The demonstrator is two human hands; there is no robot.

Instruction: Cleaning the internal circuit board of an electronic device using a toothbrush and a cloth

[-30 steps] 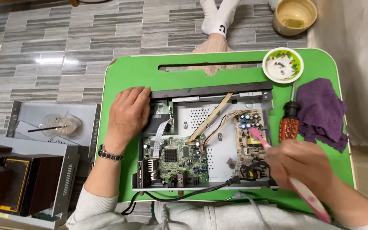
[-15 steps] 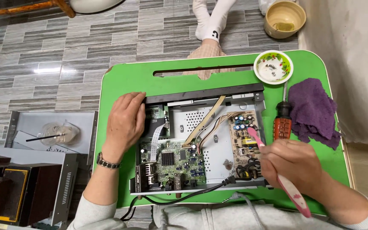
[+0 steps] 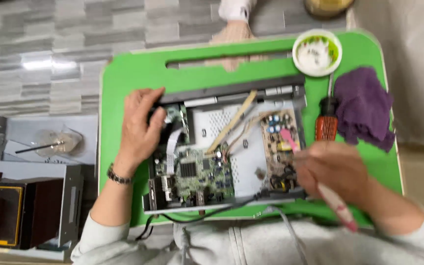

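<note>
An opened electronics chassis (image 3: 251,147) lies flat on a green bench (image 3: 123,83), its cover off and its boards showing. The person's left hand (image 3: 141,130) rests on the chassis's left edge, palm down, fingers curled over the dark rim near the upper left corner; its grip is loose and laid on the frame rather than wrapped around anything. A bracelet (image 3: 118,175) sits on that wrist.

The right hand (image 3: 337,169) is at the chassis's right side, and its grip is closed around a pink brush-like tool (image 3: 334,201). The tool's pink tip (image 3: 288,137) lies on the tan power board (image 3: 278,147) at the right of the chassis, while its handle runs down and out past the hand toward the bench's near edge. The picture is blurred here, so the finer shape of the tip cannot be told.

A green main board (image 3: 197,174) fills the lower left of the chassis, and a flat tan ribbon cable (image 3: 231,121) slants across the bare metal floor in the middle. A black cable (image 3: 207,213) leaves the chassis's front edge.

Just right of the chassis lies a screwdriver with an orange handle (image 3: 326,125), pointing up toward a small round white dish with a green rim (image 3: 317,53). A purple cloth (image 3: 364,108) is crumpled beside the screwdriver. A socked foot (image 3: 234,29) shows beyond the bench's far edge on the tiled floor (image 3: 40,39).
</note>
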